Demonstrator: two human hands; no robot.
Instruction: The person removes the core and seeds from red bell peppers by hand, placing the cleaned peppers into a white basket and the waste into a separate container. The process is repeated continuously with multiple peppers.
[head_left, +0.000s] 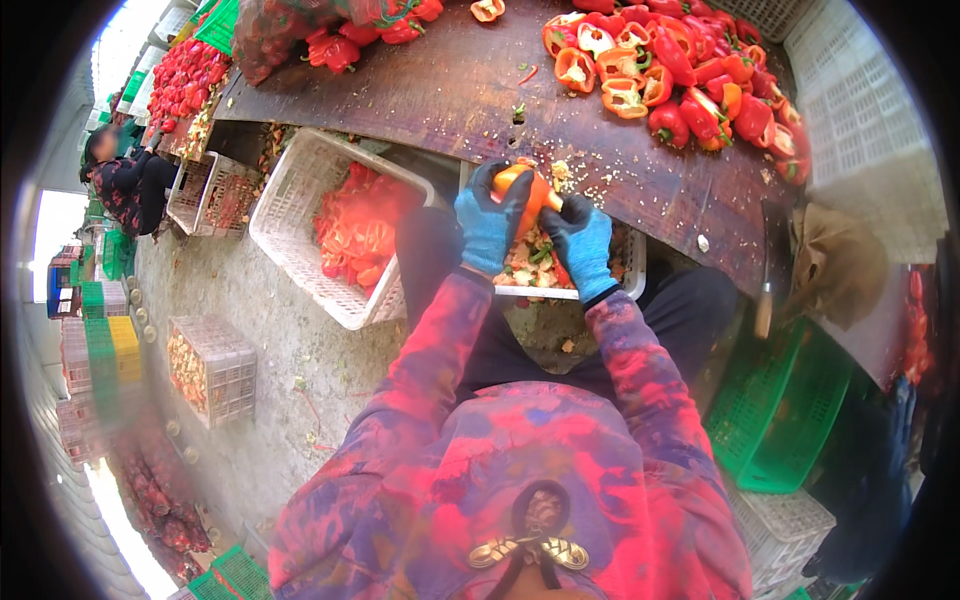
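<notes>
An orange-red bell pepper (537, 196) is gripped between my hands above the table's near edge. My left hand (491, 217), in a blue glove with dark fingers, wraps its left side. The fingers of my right hand (581, 238), gloved alike, pinch it near its pale stem at the lower right. Right below is a white plastic crate (634, 274) holding pepper cores, seeds and green stems, partly hidden by my hands. Scattered seeds and a piece of core (560, 171) lie on the wooden table (450, 97) just beyond.
Cut red peppers (660, 67) are heaped at the table's far right. A wooden-handled knife (763, 300) lies at the right edge. Left of my knee, a white crate (281, 225) contains red pepper pieces (356, 240). Mesh bags (274, 34) stand far left; another person (124, 180) sits beyond.
</notes>
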